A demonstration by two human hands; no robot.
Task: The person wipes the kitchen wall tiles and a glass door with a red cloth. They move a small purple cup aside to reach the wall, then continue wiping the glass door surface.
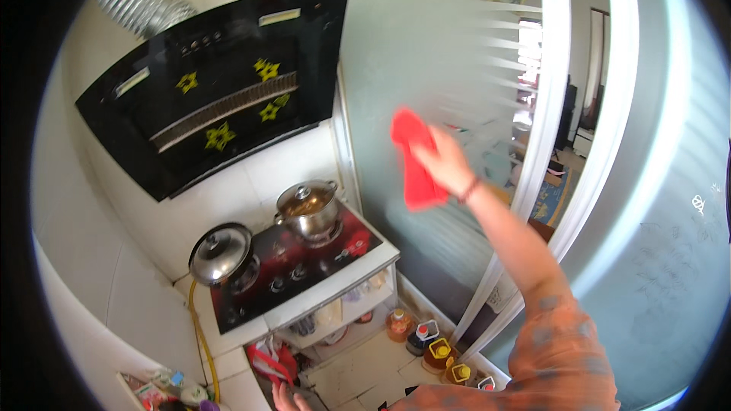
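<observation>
My right hand (445,160) is raised at the centre right, its fingers on a red cloth (420,182) against the frosted glass panel (400,68). The cloth and hand are slightly blurred. Only some fingers of my left hand (288,398) show at the bottom edge, near a red and white bag (273,361); whether that hand holds anything is hidden by the picture's edge.
A gas cooktop (297,260) at the left bears a lidded steel pot (308,211) and a lidded pan (221,254). A black range hood (228,80) hangs above. Several bottles (440,354) stand on the floor along the white-framed glass door (554,68).
</observation>
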